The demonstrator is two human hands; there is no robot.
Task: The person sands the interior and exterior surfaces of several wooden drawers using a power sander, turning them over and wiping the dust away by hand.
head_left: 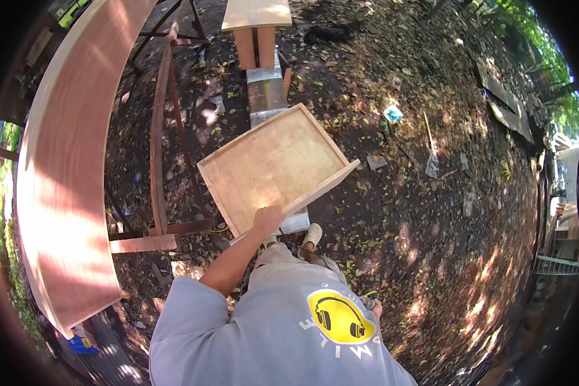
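Observation:
A shallow wooden drawer (276, 164), with low sides and a taller front board, lies tilted across the view in front of me. My left hand (268, 219) is closed over its near edge, by the front board, with the fingers wrapped around the wood. Low beside my right hip, partly behind my shirt, is my right hand (377, 309). Its fingers curl around a small dark object with some yellow (368, 298), whose kind I cannot tell. Beneath the drawer runs a narrow bench (267, 95), its surface patched grey and brown.
A long reddish plywood panel (71, 174) stretches along my left, near a wooden trestle frame (161, 141). Ahead, a pale board-topped wooden piece (257, 16) stands at the bench's far end. Leaves and scraps litter the dirt ground (418, 212). Flat boards (505, 103) lie far right.

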